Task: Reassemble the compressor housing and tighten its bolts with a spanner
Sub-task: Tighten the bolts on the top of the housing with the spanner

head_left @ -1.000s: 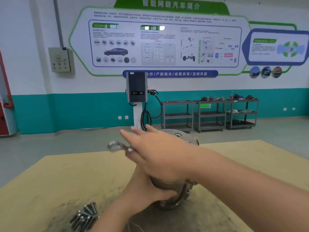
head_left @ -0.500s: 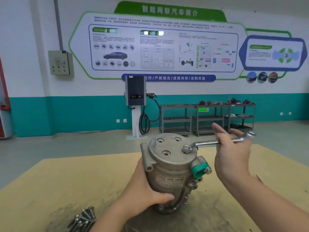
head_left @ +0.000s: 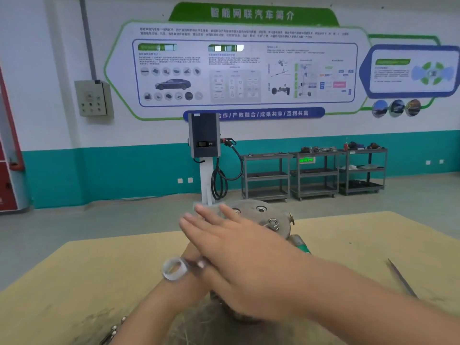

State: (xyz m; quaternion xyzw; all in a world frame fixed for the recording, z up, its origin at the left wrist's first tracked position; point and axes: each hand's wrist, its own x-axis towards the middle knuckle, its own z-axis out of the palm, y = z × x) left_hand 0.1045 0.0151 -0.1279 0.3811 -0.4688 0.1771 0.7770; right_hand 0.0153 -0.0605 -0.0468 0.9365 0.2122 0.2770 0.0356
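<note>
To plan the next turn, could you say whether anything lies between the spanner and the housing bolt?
Only the right hand holding it: it spans the gap between the spanner, at left, and the bolt on the compressor housing. Nothing else.

Grey compressor housing [head_left: 263,215] upright on table, blurred spanner [head_left: 174,268] beside it

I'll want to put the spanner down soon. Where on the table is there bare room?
Bare board lies left of the compressor, above the loose bolts at the near edge. More lies right, between the compressor and the thin rod. The middle is crowded: right hand, spanner, left hand.
</note>
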